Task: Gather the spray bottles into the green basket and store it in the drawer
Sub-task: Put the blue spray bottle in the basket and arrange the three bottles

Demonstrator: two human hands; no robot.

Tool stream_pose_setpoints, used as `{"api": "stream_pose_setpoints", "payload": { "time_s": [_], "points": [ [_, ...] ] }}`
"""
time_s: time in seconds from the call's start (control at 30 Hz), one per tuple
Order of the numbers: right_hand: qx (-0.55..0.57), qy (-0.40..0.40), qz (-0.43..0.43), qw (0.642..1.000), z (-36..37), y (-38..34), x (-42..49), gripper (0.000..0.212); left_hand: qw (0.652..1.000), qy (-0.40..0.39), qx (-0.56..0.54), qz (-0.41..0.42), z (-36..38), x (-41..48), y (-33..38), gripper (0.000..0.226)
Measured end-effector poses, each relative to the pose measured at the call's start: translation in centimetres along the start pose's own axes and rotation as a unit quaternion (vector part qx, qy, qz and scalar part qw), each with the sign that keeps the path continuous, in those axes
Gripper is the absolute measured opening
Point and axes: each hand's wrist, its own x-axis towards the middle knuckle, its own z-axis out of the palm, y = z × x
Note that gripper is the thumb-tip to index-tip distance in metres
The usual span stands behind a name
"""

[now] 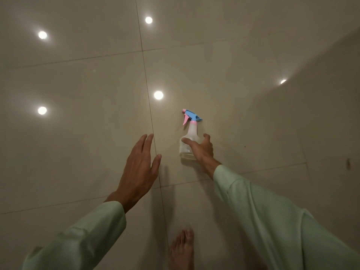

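A clear spray bottle (pixel 190 133) with a pink collar and trigger and a blue head rests on the tiled floor, nozzle pointing away from me. My right hand (pixel 200 149) reaches over its lower body, thumb at the bottle's left side and fingers spread past its right side, not closed around it. My left hand (pixel 139 168) hovers to the left of the bottle, flat, fingers extended and holding nothing. Both arms wear pale green sleeves. No green basket or drawer is in view.
Glossy beige floor tiles (pixel 78 133) with thin grout lines reflect several round ceiling lights. My bare foot (pixel 182 248) stands at the bottom centre. A shadowed area of floor lies at the right.
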Motion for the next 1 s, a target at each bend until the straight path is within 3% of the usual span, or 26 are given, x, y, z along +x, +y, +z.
{"api": "stream_pose_setpoints", "payload": {
  "time_s": [0.13, 0.27, 0.4, 0.7, 1.0],
  "points": [
    [0.085, -0.058, 0.038, 0.994, 0.9, 0.8, 2.0, 0.084, 1.0, -0.009, 0.004, 0.007, 1.0, 0.7, -0.6, 0.064],
    [0.123, -0.054, -0.009, 0.991, -2.0, 1.1, -0.5, 0.066, 1.0, -0.015, 0.015, 0.014, 0.5, -0.3, 1.4, 0.064],
    [0.193, -0.016, -0.066, 0.979, -9.7, 0.6, -5.9, 0.072, 0.999, -0.009, 0.008, 0.045, -1.7, -2.4, 6.9, 0.063],
    [0.292, 0.092, -0.136, 0.942, -35.3, -0.1, -21.7, 0.083, 0.98, -0.05, 0.004, 0.191, -4.4, -10.5, 31.0, 0.063],
    [0.332, 0.195, -0.185, 0.904, -58.5, 6.9, -31.1, 0.077, 0.94, -0.09, 0.037, 0.328, 0.5, -16.0, 54.9, 0.063]
  ]
}}
